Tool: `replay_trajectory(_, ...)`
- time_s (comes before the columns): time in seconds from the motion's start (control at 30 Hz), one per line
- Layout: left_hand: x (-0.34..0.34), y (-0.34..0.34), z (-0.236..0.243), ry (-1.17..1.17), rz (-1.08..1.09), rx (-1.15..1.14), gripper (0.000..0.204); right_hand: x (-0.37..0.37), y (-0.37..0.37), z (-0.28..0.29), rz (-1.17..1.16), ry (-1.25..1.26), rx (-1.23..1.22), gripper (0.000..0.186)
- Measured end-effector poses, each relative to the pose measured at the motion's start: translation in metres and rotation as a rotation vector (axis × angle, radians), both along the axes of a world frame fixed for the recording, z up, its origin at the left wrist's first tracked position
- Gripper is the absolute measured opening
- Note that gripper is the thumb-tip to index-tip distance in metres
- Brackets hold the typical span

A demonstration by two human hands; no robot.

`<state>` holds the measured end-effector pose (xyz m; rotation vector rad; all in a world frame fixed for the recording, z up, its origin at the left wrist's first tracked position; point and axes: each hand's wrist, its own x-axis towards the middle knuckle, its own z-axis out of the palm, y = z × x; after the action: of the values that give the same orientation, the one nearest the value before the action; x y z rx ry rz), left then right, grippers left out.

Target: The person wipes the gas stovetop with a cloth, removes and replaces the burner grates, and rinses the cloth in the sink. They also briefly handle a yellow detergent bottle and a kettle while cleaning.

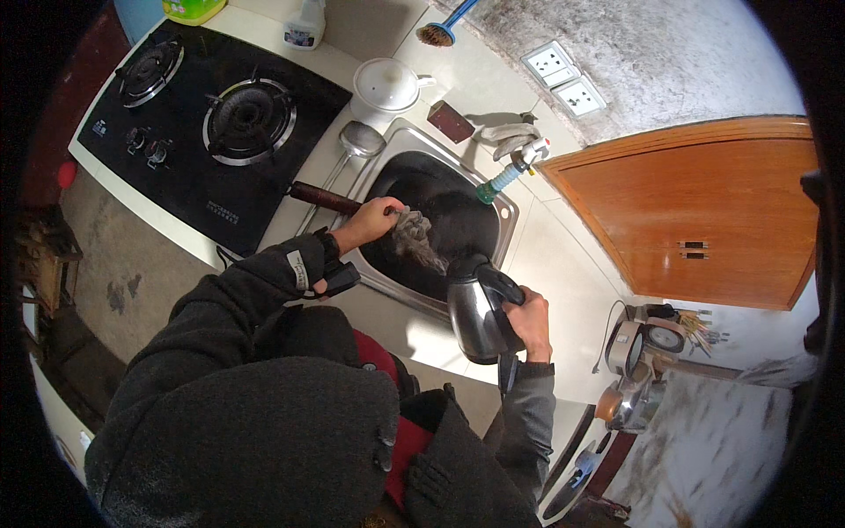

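Note:
A stainless-steel kettle (473, 319) with a black handle is tilted over the near right rim of the sink (519, 231), its spout end toward the basin. My right hand (530, 324) is wrapped round the kettle's handle. A crumpled grey cloth (412, 239) hangs from the pinched fingers of my left hand (370, 223). Under it, a dark wok (451, 207) fills most of the basin, and its brown wooden handle (324, 195) sticks out over the left rim, just beyond my left hand. Whether water runs from the spout I cannot make out.
Left of the sink lies a black gas hob (189, 176). A metal ladle (359, 141), a white lidded pot (385, 86) and a brown block (450, 121) stand behind. A tap with a ribbed hose (503, 181) reaches over the basin; a wooden cabinet (687, 211) is at right.

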<state>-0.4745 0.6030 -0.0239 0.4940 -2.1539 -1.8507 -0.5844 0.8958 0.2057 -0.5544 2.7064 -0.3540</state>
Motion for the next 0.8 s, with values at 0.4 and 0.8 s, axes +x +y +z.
replay_trajectory(0.4,-0.005,0.000,-0.004,-0.017,0.000,-0.007,0.030,0.002,-0.011,-0.005,0.021,-0.019,0.047,0.029)
replay_trajectory(0.8,-0.001,-0.004,0.003,-0.099,-0.005,0.005,0.032,0.004,-0.017,-0.003,0.057,-0.037,0.095,0.033)
